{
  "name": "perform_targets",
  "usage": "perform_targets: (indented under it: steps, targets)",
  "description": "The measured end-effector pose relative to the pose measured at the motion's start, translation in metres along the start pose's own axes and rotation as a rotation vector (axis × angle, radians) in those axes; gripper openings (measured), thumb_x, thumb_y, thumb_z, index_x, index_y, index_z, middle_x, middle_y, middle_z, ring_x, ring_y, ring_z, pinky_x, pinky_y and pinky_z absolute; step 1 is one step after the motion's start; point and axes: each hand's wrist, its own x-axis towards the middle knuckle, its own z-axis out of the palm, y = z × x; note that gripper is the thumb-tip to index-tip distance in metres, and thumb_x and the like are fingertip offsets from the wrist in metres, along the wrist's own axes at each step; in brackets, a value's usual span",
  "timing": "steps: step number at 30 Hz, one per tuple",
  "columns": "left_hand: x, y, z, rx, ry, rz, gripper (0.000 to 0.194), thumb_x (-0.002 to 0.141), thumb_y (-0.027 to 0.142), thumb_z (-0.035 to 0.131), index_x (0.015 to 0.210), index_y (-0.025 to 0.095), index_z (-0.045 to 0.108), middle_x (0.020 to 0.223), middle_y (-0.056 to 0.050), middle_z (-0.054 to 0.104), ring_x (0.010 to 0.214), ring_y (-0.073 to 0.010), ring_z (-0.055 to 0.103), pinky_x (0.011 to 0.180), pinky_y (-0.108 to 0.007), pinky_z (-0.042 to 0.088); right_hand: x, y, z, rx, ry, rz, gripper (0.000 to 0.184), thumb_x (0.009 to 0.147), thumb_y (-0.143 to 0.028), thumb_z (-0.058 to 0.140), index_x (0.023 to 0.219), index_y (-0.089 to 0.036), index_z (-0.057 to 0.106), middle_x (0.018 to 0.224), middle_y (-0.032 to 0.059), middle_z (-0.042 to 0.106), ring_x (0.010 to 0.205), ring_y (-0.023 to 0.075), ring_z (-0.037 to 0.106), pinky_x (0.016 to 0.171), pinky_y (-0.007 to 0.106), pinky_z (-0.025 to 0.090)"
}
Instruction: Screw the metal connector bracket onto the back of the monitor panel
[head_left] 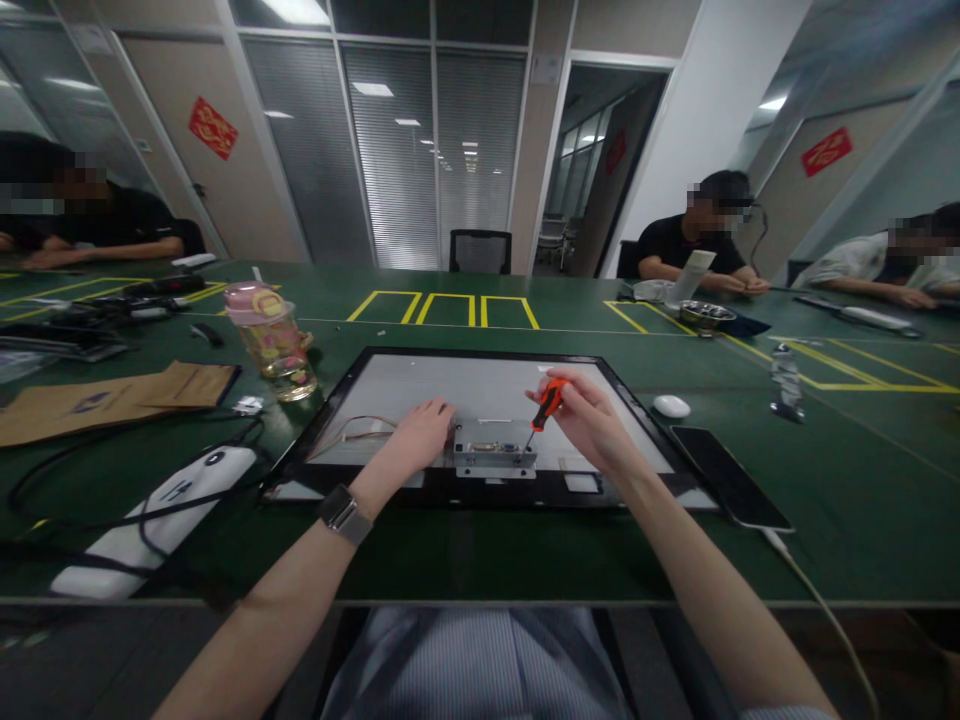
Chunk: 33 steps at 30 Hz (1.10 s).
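Note:
A flat monitor panel (480, 385) with a black frame lies face down on the green table in front of me. A small metal connector board (495, 450) sits near its front edge. My right hand (589, 420) is closed around an orange-and-black screwdriver (546, 405), its tip down at the board's right side. My left hand (420, 435) rests on the panel just left of the board, fingers curled against it and holding nothing I can see. A watch is on my left wrist. Thin wires (360, 428) run across the panel's left part.
A pink-lidded bottle (271, 340) stands left of the panel, by brown envelopes (112, 395). A white power strip (157, 520) with black cables lies front left. A white mouse (671, 405) and a phone (727, 478) lie right. Other people sit at the far sides.

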Motion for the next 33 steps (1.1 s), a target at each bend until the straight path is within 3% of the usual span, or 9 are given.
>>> perform_targets:
  steps: [3, 8, 14, 20, 25, 33]
  targets:
    - [0.0001, 0.0004, -0.0013, 0.001, -0.004, -0.002, 0.032, 0.09, 0.012, 0.043, 0.12, 0.015, 0.055, 0.119, -0.014, 0.057, 0.106, -0.0247, 0.058, 0.09, -0.037, 0.046, 0.0001, -0.0001, 0.001, 0.011, -0.011, 0.009, 0.019, 0.085, -0.043, 0.066, 0.098, -0.029, 0.067, 0.091, 0.0017, 0.065, 0.091, 0.0202, 0.062, 0.103, 0.05, 0.041]
    - [0.0004, 0.0007, -0.0026, 0.001, -0.014, -0.008, 0.034, 0.09, 0.01, 0.039, 0.121, 0.015, 0.054, 0.12, -0.015, 0.057, 0.107, -0.0247, 0.058, 0.09, -0.037, 0.046, 0.0007, 0.0011, -0.0006, -0.04, 0.013, -0.062, 0.014, 0.083, -0.041, 0.069, 0.082, -0.028, 0.068, 0.095, 0.0008, 0.062, 0.096, 0.0185, 0.059, 0.106, 0.047, 0.04]
    - [0.0005, -0.0008, -0.0001, -0.022, -0.002, -0.006, 0.034, 0.091, 0.011, 0.039, 0.121, 0.016, 0.055, 0.121, -0.015, 0.057, 0.108, -0.0254, 0.057, 0.091, -0.038, 0.045, 0.0, 0.0006, -0.0002, -0.049, -0.008, 0.017, 0.022, 0.087, -0.047, 0.062, 0.1, -0.03, 0.064, 0.087, 0.0006, 0.064, 0.086, 0.0198, 0.064, 0.099, 0.05, 0.045]
    - [0.0003, -0.0006, -0.001, -0.019, -0.008, -0.007, 0.034, 0.09, 0.01, 0.04, 0.12, 0.015, 0.055, 0.121, -0.014, 0.057, 0.108, -0.0246, 0.058, 0.091, -0.036, 0.045, 0.0008, 0.0003, 0.0003, -0.07, 0.035, -0.05, 0.019, 0.082, -0.046, 0.069, 0.079, -0.027, 0.065, 0.094, 0.0004, 0.063, 0.093, 0.0187, 0.061, 0.102, 0.047, 0.044]
    - [-0.0001, 0.001, -0.0026, -0.004, -0.011, -0.004, 0.034, 0.09, 0.011, 0.039, 0.121, 0.014, 0.055, 0.121, -0.015, 0.058, 0.108, -0.0255, 0.058, 0.091, -0.038, 0.045, -0.0006, 0.0021, -0.0009, -0.073, 0.007, -0.019, 0.022, 0.087, -0.044, 0.064, 0.102, -0.029, 0.068, 0.089, 0.0012, 0.066, 0.091, 0.0192, 0.064, 0.1, 0.047, 0.046]
    - [-0.001, 0.0016, -0.0053, -0.006, -0.019, -0.006, 0.034, 0.091, 0.01, 0.039, 0.121, 0.014, 0.055, 0.121, -0.015, 0.057, 0.108, -0.0255, 0.058, 0.092, -0.038, 0.045, 0.0011, -0.0024, 0.0006, -0.17, 0.062, -0.076, 0.024, 0.087, -0.045, 0.062, 0.1, -0.026, 0.068, 0.101, 0.0052, 0.071, 0.096, 0.0233, 0.067, 0.098, 0.049, 0.047]
